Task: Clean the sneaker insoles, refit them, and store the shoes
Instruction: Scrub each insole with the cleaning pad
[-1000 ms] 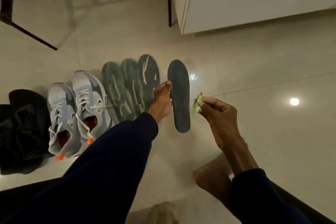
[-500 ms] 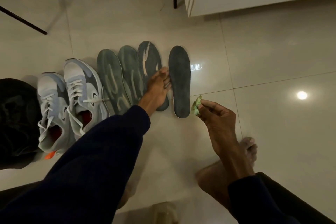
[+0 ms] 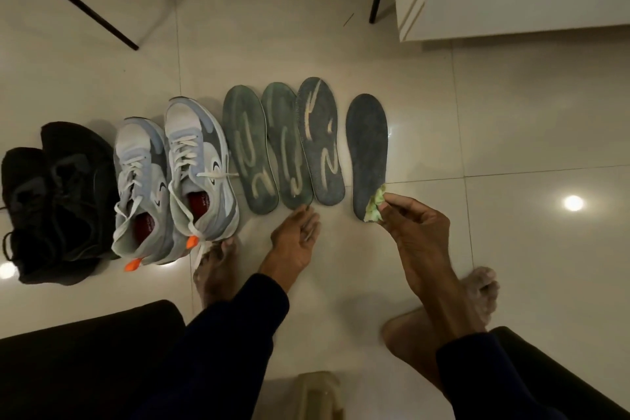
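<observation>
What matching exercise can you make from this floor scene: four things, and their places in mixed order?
Things:
1. pair of black fabric sneakers
2. pair of grey and white laced sneakers
3. plain dark foam insole
4. small crumpled green wipe

Places:
A. pinched in the right hand
B. rightmost in the row, lying apart
C. leftmost in the row
D. between the black pair and the three streaked grey-green insoles

Pairs: 1-C, 2-D, 3-B, 4-A.
</observation>
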